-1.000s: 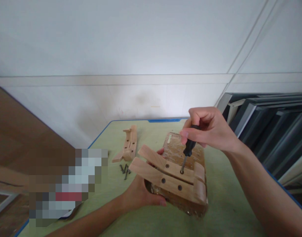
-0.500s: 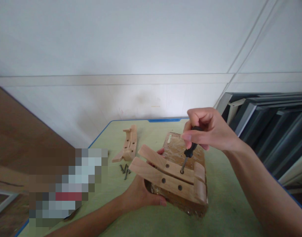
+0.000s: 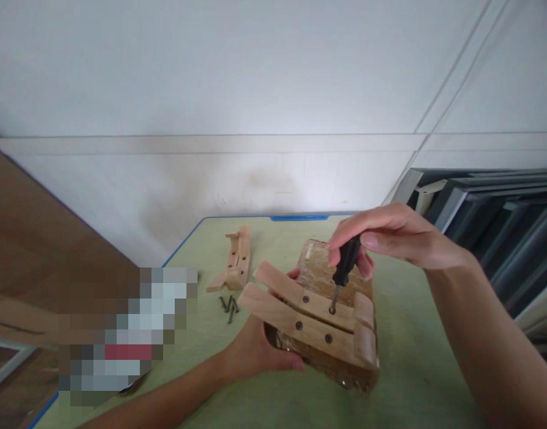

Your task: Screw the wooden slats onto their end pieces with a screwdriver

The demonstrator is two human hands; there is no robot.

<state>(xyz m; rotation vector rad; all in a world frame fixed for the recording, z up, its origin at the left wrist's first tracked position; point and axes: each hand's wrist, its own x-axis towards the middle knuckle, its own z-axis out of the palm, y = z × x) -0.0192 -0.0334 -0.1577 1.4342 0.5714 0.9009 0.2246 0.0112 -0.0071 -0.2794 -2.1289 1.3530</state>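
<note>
Wooden strips (image 3: 273, 311): your left grip (image 3: 261, 351) clasped wrapped block (image 3: 316, 265) beneath, right grip (image 3: 381, 235) held screwdriver (image 3: 347, 259); apparently turning screw (image 3: 332, 310), next twist needed seated tip.

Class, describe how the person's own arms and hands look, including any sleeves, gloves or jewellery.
The left hand and right hand are ungloved. The left forearm and right forearm are bare to the picture's edge, with no sleeve, watch or bracelet visible. No ring shows, though some fingers are hidden.
</note>
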